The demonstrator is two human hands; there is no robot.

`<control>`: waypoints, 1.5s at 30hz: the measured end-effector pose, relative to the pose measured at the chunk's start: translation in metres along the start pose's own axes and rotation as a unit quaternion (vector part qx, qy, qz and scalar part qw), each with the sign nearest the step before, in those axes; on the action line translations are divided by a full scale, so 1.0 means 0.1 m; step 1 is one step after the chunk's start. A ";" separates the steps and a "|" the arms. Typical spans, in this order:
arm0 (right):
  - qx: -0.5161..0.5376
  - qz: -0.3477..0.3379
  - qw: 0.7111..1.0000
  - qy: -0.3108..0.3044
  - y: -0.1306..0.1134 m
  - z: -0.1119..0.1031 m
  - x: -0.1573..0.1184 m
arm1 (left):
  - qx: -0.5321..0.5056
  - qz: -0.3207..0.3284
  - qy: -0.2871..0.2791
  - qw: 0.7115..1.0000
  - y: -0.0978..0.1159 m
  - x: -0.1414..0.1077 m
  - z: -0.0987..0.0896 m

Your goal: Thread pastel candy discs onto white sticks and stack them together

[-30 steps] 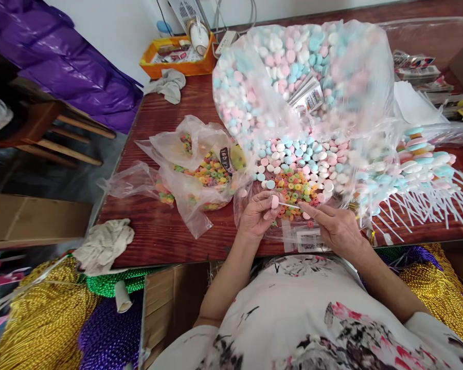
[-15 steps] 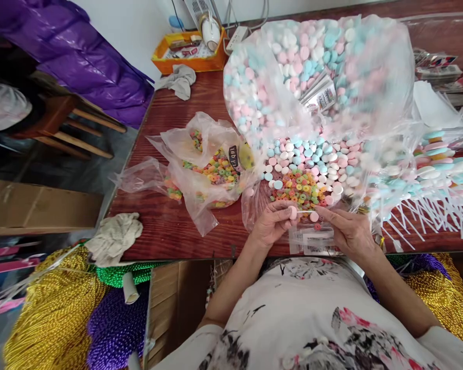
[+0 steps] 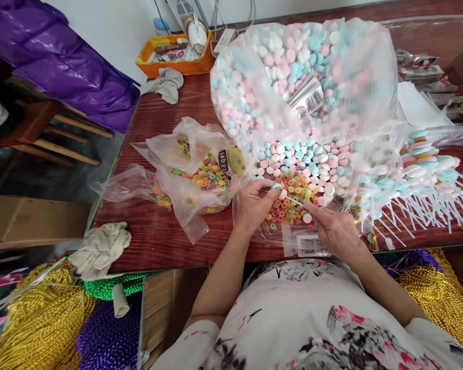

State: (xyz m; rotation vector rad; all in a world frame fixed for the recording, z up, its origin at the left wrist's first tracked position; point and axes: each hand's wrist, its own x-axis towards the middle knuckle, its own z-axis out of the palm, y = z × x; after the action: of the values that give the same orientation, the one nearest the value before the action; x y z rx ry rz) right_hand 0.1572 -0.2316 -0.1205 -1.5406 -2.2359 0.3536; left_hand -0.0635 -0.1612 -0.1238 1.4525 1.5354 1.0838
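My right hand [image 3: 337,228] pinches a thin white stick [image 3: 295,201], which slants up to the left. On its far end sits a pink candy disc [image 3: 283,194]. Between the fingertips of my left hand [image 3: 253,204] is a pale blue candy disc [image 3: 277,186], close beside the pink one. Small ring candies [image 3: 287,209] in orange, red, yellow and green lie just beneath both hands. Behind them spreads a pile of pink, white and blue candy discs [image 3: 312,159]. A loose pink disc lies near my right fingers.
A large clear bag of pastel discs [image 3: 250,97] fills the back. Left of it lies an open bag of ring candies [image 3: 208,177]. Finished sticks with stacked candies [image 3: 432,169] lie at right. An orange tray [image 3: 177,66] and rags [image 3: 102,249] are on the left.
My left hand has moved left and up, and a blue disc now shows in its fingers. The stick with the pink disc has tilted. The view has shifted slightly right.
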 end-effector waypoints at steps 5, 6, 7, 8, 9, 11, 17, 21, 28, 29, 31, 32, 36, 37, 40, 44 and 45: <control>0.027 0.003 0.999 0.030 -0.02 -0.01 0.01 | -0.066 0.070 0.041 0.995 0.07 -0.22 0.10; 0.032 0.000 0.999 0.030 -0.03 -0.01 0.00 | -0.059 0.088 0.041 0.994 0.05 -0.24 0.11; 0.037 -0.004 0.999 0.028 -0.04 -0.01 0.00 | -0.056 0.104 0.041 0.992 0.03 -0.26 0.12; 0.040 -0.011 0.999 0.027 -0.06 -0.02 -0.01 | -0.055 0.117 0.040 0.991 0.00 -0.27 0.12; 0.041 -0.017 0.999 0.030 -0.07 -0.02 -0.02 | -0.058 0.125 0.038 0.990 -0.03 -0.28 0.14; 0.035 -0.028 0.998 0.037 -0.11 -0.03 -0.03 | -0.064 0.123 0.036 0.990 -0.08 -0.30 0.16; 0.021 -0.019 0.999 0.015 -0.17 -0.03 -0.05 | -0.045 0.122 0.041 0.991 -0.09 -0.35 0.21; 0.045 -0.018 0.999 0.018 -0.19 0.00 -0.08 | -0.038 0.150 0.079 0.985 -0.08 -0.37 0.20; 0.071 -0.039 0.996 0.028 -0.29 0.08 -0.12 | 0.017 0.260 0.133 0.956 -0.05 -0.35 0.18; 0.088 -0.041 0.995 0.034 -0.31 0.09 -0.12 | 0.024 0.273 0.137 0.952 -0.04 -0.34 0.17; 0.135 -0.052 0.988 0.049 -0.36 0.12 -0.11 | 0.037 0.299 0.145 0.942 -0.02 -0.34 0.16; 0.160 -0.057 0.984 0.058 -0.39 0.13 -0.11 | 0.041 0.312 0.150 0.938 0.00 -0.34 0.15; 0.231 -0.056 0.967 0.087 -0.47 0.14 -0.05 | -0.003 0.312 0.126 0.942 0.06 -0.32 0.12; 0.247 -0.051 0.963 0.092 -0.47 0.13 -0.02 | -0.042 0.289 0.108 0.950 0.09 -0.30 0.10; 0.276 -0.047 0.955 0.095 -0.41 0.06 0.04 | -0.204 0.180 0.043 0.961 0.17 -0.24 0.01; 0.246 -0.039 0.966 0.072 -0.29 -0.06 0.08 | -0.241 0.143 -0.014 0.960 0.26 -0.18 -0.10; 0.234 -0.040 0.969 0.070 -0.28 -0.08 0.09 | -0.226 0.156 -0.015 0.962 0.26 -0.18 -0.10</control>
State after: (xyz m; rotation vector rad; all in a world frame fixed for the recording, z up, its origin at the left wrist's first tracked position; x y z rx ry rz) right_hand 0.1344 -0.2339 -0.1002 -1.1822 -1.9201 0.6714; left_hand -0.0621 -0.1805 -0.0959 1.3989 0.9654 1.4764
